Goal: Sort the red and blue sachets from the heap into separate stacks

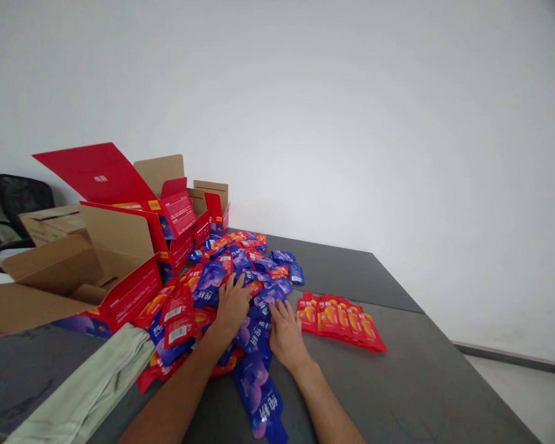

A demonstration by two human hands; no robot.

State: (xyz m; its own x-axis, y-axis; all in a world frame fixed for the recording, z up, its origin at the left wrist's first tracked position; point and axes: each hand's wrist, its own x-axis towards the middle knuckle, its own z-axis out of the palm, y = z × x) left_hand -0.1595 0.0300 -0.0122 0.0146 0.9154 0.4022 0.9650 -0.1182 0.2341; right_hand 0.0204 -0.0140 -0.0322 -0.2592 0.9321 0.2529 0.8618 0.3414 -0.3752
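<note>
Dark blue pouches with purple fruit pictures, one of them a blue pouch [258, 394] close to me, lie overlapped in a line that runs away from me. My right hand [287, 336] rests along the right side of this line, fingers stretched out and touching the pouches. Over the mixed heap of red and blue pouches, my left hand [232, 306] reaches with fingers apart, its tips at the pouches; whether it pinches one is hard to see. Right of my right hand, several red pouches [340, 317] are fanned out in an overlapping row.
Open red cartons, including a near carton [132, 296] and a taller carton [180, 213], stand along the left. A pale green cloth [92, 382] lies at the front left. Behind the dark table [416, 376] rises a white wall [351, 123]. A black chair [23, 194] is at far left.
</note>
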